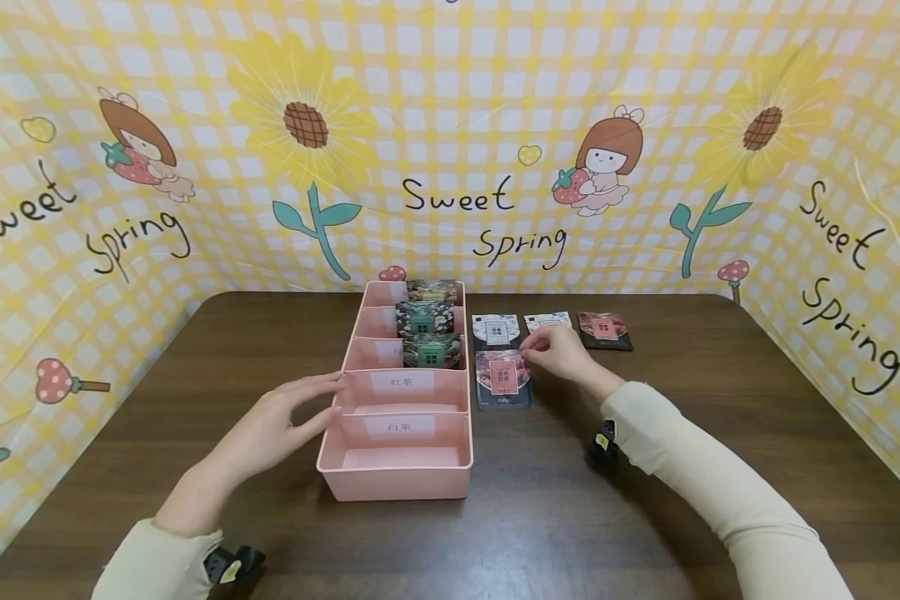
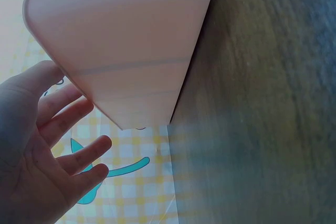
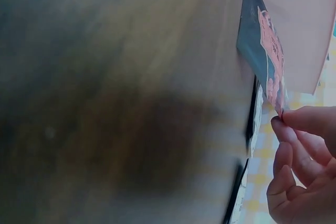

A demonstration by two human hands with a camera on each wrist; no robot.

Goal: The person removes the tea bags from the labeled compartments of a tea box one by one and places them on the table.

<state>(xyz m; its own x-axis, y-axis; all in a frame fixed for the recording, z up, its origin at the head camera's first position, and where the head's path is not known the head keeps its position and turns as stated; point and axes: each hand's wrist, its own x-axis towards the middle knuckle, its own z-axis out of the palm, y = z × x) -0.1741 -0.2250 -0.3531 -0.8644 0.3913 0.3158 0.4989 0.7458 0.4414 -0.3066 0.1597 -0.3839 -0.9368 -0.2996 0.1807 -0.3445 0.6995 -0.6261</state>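
Observation:
My right hand (image 1: 562,353) pinches the upper right corner of a pink-labelled tea sachet (image 1: 504,379) between thumb and fingertips. In the right wrist view the sachet (image 3: 266,51) hangs tilted from that corner, beside the box's pink wall. My left hand (image 1: 270,421) touches the left rim of a pink divided box (image 1: 397,483) with its fingertips. In the left wrist view its fingers (image 2: 73,119) are spread and loosely bent along the rim. Dark green-labelled sachets (image 1: 431,351) stand in the box's three far compartments; the two nearest ones, with paper labels (image 1: 401,382), hold no sachets.
Right of the box lie a white-labelled sachet (image 1: 495,330), another white one (image 1: 546,320) partly behind my right hand, and a dark sachet with a red label (image 1: 604,330). They rest on a brown wooden table (image 1: 540,517), with a checked cloth (image 1: 450,108) behind.

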